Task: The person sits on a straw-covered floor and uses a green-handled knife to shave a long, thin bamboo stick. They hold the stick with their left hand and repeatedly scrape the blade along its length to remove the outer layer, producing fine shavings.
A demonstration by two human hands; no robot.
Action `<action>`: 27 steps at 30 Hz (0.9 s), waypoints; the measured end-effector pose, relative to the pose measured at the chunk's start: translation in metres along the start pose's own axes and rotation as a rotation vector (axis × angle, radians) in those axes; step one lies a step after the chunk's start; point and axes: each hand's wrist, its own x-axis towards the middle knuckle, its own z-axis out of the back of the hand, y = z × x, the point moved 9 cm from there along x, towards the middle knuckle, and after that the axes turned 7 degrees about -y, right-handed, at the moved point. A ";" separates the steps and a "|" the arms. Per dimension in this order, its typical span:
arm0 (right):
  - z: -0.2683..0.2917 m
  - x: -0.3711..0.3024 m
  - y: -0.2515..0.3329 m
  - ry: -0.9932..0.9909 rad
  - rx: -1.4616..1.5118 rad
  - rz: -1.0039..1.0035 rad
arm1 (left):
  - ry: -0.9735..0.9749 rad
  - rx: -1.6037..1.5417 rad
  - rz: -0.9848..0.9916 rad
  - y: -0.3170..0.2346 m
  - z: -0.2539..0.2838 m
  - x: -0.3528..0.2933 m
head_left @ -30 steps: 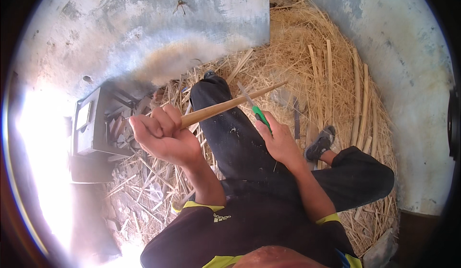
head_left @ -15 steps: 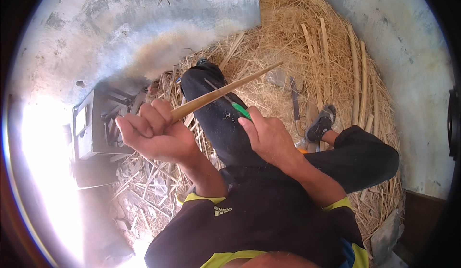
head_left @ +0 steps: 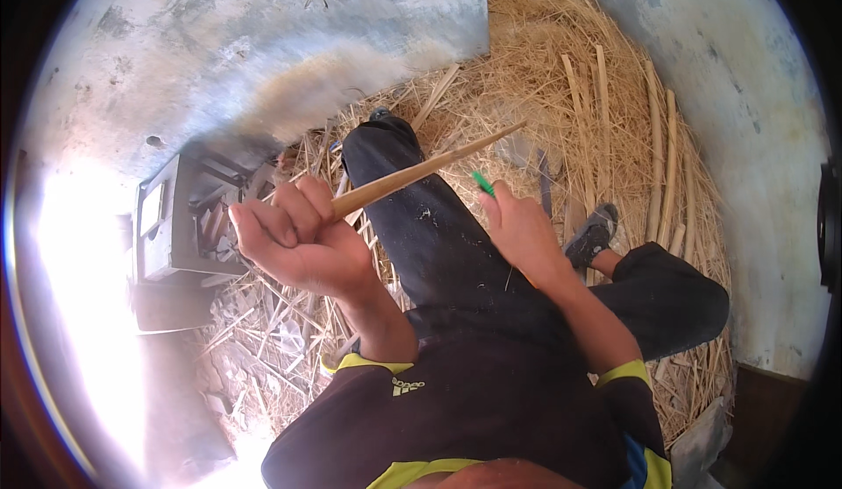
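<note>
My left hand (head_left: 307,242) is closed round the thick end of a long, pale bamboo strip (head_left: 421,169). The strip slants up to the right above my bent leg and tapers to a thin tip. My right hand (head_left: 529,236) grips a green-handled knife (head_left: 483,183), just below the strip's outer half. Only part of the handle shows; I cannot make out the blade against the background.
Straw-like shavings (head_left: 526,42) cover the floor around my legs. Several long poles (head_left: 652,151) lie along the right wall. A grey box-like stand (head_left: 167,235) is at the left, and a painted wall (head_left: 289,42) stands ahead.
My right hand has moved right and slightly down along the strip with the knife. The blade, seen across the strip before, no longer shows. My left hand and the strip shift slightly right.
</note>
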 end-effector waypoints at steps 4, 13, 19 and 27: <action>0.004 -0.012 0.032 0.044 0.128 0.060 | 0.032 -0.033 0.001 0.001 -0.005 -0.003; 0.000 -0.008 0.028 0.024 0.124 0.057 | 0.045 0.012 -0.005 0.001 -0.005 -0.001; 0.013 -0.008 0.054 0.091 0.260 0.174 | 0.062 -0.028 -0.017 0.001 -0.007 -0.001; 0.033 -0.007 0.045 0.172 0.937 -0.290 | 0.490 -0.071 -0.056 0.000 -0.047 -0.028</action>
